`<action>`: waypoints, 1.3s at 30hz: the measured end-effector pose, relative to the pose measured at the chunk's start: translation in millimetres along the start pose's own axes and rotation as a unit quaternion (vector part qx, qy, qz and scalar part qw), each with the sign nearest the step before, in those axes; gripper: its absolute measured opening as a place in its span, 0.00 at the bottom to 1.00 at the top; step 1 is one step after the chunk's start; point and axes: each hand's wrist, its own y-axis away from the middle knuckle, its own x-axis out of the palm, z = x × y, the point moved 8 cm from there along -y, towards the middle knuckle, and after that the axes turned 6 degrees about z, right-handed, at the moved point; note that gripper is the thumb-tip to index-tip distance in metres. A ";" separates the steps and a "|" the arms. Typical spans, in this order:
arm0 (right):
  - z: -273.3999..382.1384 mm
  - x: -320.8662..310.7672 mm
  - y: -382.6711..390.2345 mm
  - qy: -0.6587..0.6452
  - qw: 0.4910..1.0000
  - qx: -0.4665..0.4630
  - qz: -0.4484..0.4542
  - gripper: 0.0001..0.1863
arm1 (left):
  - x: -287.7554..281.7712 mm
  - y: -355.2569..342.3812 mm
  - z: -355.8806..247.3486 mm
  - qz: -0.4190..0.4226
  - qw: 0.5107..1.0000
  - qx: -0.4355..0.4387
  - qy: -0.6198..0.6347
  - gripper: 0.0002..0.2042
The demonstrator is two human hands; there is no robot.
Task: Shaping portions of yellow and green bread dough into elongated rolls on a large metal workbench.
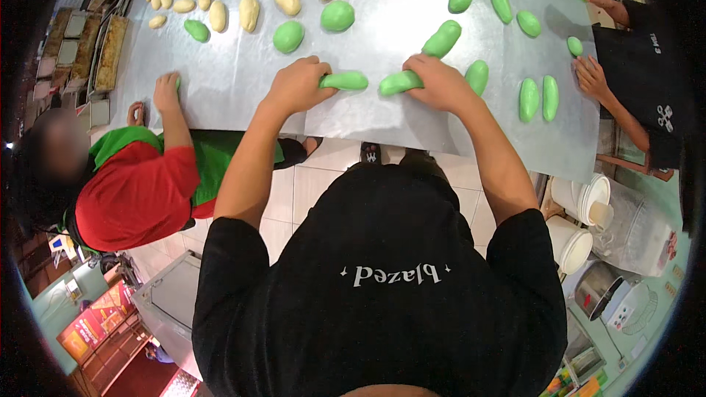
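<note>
My left hand (296,85) is closed over one end of a smooth green dough roll (346,81) lying on the metal table (220,95). The roll's other end points right, out past my fingers. A second green dough roll (398,84) sticks out to the left from under my closed right hand (443,84). A gap separates the two rolls. Just beyond my right hand lies a longer green dough piece (442,39), and another green dough piece (477,77) rests right of it. Round green dough balls (288,37) sit beyond my left hand.
Pale yellow dough pieces (248,15) cover the far left of the table. Two slim green rolls (529,100) lie at the right. A person in red (136,195) works at the left edge, another in black (636,81) at the right. White buckets (581,198) stand below.
</note>
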 end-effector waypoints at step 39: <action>56.1 -12.8 -193.7 0.097 0.992 -0.068 0.036 0.22 | -20.6 -18.5 100.2 -0.188 0.936 -0.260 0.143 0.28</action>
